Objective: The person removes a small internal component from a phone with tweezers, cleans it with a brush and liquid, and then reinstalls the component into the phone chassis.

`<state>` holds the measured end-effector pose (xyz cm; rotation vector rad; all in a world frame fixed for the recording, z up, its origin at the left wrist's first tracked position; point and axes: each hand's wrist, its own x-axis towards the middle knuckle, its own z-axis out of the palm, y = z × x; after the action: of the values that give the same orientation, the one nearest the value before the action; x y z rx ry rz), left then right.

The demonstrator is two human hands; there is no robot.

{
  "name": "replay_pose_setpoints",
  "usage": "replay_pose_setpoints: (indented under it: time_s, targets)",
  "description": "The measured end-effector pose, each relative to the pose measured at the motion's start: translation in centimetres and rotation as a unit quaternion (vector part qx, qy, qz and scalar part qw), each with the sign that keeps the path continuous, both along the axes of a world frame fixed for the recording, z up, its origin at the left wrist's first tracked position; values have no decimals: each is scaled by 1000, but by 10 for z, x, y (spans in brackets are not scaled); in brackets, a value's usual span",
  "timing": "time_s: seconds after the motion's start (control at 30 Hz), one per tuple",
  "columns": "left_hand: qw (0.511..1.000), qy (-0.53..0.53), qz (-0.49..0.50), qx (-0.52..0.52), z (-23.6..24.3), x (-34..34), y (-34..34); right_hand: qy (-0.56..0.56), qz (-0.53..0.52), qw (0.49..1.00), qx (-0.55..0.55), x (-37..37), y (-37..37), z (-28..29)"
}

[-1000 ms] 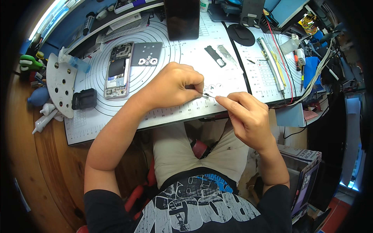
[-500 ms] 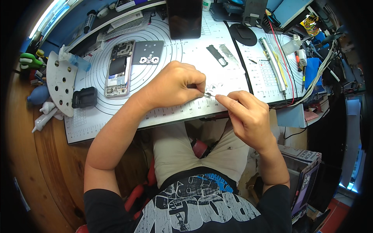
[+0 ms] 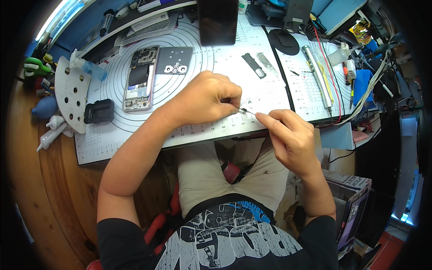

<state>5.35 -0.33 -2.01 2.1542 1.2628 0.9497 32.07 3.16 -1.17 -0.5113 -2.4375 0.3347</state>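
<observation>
My left hand (image 3: 204, 99) is closed over the front part of the white work mat (image 3: 189, 67), pinching a small dark part (image 3: 243, 109) at its fingertips. My right hand (image 3: 290, 135) meets it from the right, thumb and forefinger pinched on the same tiny part or a thin tool; which one I cannot tell. An opened phone (image 3: 140, 77) with its insides exposed lies on the mat to the left, beside a grey back cover (image 3: 174, 60).
A dark screen panel (image 3: 218, 20) lies at the mat's far edge. Two small strips (image 3: 258, 64), a pen-shaped driver (image 3: 318, 76) and cables sit right. A white screw tray (image 3: 72, 92), black block (image 3: 100, 111) and bottles lie left on the wooden desk.
Both hands stay together at the mat's front edge with only slight finger shifts. The view has tilted a little.
</observation>
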Motion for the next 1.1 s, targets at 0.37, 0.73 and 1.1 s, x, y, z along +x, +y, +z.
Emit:
replay_pose_setpoints:
  time_s: [0.37, 0.73, 1.1]
  targets:
    - [1000, -1, -1, -12, 1, -1, 0, 9, 14, 1000, -12, -4, 2, 2]
    - [1000, -5, -1, -6, 1, -1, 0, 23, 12, 999, -20, -5, 1, 1]
    - [1000, -4, 2, -25, 1, -3, -3, 6, -25, 999, -47, 5, 4, 12]
